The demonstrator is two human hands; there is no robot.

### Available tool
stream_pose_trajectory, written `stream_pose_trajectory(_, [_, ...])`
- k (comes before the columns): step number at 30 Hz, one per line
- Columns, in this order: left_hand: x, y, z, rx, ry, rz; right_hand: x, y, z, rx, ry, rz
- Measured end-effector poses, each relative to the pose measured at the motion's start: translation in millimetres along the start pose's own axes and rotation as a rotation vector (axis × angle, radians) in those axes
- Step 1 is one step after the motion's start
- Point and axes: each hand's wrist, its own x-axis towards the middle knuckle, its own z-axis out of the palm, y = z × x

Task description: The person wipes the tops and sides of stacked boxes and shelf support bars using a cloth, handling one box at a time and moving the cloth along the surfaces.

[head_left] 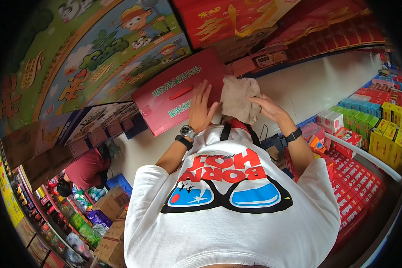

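Note:
A red cardboard carton point(160, 110) with green printing and a slot in its top lies before me. My left hand point(201, 109) is over the carton's right part, fingers extended and apart, holding nothing; whether the palm touches the carton I cannot tell. In my right hand point(267, 106) is a beige cleaning cloth point(239, 95), pinched at its right edge between thumb and fingers. The cloth hangs beside the carton's right end, in front of my body. A wristwatch point(187, 131) and a black band are on my left wrist.
Printed cartons point(97, 63) are stacked at the upper left, with red gift boxes point(217, 21) beside them. Packaged goods point(348, 187) fill a display on the right. At the lower left, another person point(87, 169) bends near shelves and brown cartons point(112, 241). Pale floor point(298, 83) runs between.

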Motion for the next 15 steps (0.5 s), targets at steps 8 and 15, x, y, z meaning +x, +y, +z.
stream_pose_trajectory(8, [-63, -72, -85, -1.002, -0.234, -0.518, 75, 32, 152, 0.263, -0.262, 0.099])
stream_pose_trajectory(15, [-92, -132, -157, -1.204, -0.173, -0.668, 152, 58, 262, -0.387, -0.093, -0.039])
